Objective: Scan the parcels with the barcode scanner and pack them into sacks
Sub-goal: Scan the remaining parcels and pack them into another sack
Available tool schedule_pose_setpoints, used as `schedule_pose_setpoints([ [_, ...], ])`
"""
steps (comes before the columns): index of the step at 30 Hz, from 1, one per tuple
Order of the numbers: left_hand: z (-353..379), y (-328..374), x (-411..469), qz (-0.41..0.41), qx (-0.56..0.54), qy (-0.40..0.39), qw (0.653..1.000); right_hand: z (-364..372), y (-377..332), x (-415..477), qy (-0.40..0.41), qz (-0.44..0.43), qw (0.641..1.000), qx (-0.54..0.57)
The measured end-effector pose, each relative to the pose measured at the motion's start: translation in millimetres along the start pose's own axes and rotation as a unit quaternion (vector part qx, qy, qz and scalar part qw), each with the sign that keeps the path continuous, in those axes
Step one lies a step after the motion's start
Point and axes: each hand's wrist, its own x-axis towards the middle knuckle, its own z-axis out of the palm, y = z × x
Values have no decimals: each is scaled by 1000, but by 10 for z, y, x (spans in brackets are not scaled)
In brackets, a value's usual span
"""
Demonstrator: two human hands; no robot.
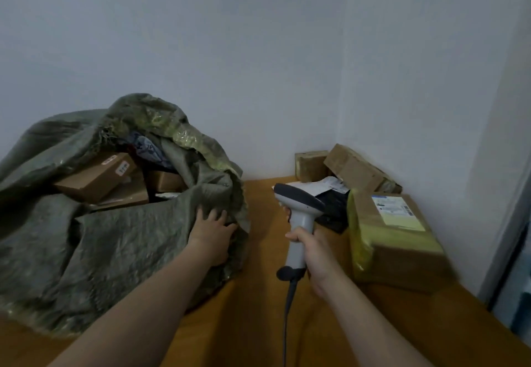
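Over the table (258,303), left hand (213,234) grips sack (123,249), right hand (314,254) holds scanner (300,214).

Your view is dim and flat, with a cool grey cast over the wall (258,50) above the barcode scanner (300,214). No lamp shows; the light is soft and throws only faint shadows on the table (258,295) below the scanner. Left of the scanner, the sack (115,237) has murky folds and a dark mouth, with a dull sheen along its upper rim. Right of the scanner, the parcel (396,240) smears at its near edge and its label is unreadable. Far right of the scanner, straight edges lean with wide-angle distortion.
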Motion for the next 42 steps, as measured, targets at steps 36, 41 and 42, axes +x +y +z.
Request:
schedule_pose_setpoints([
  [36,579,-937,-295,-45,-46,81,995,1549,570,745,-115,83,979,146],
  [41,220,-363,-371,-20,-140,155,978,854,307,331,-51,15,995,88],
  [42,113,-210,-373,-10,-169,171,971,700,233,230,-31,3,997,64],
])
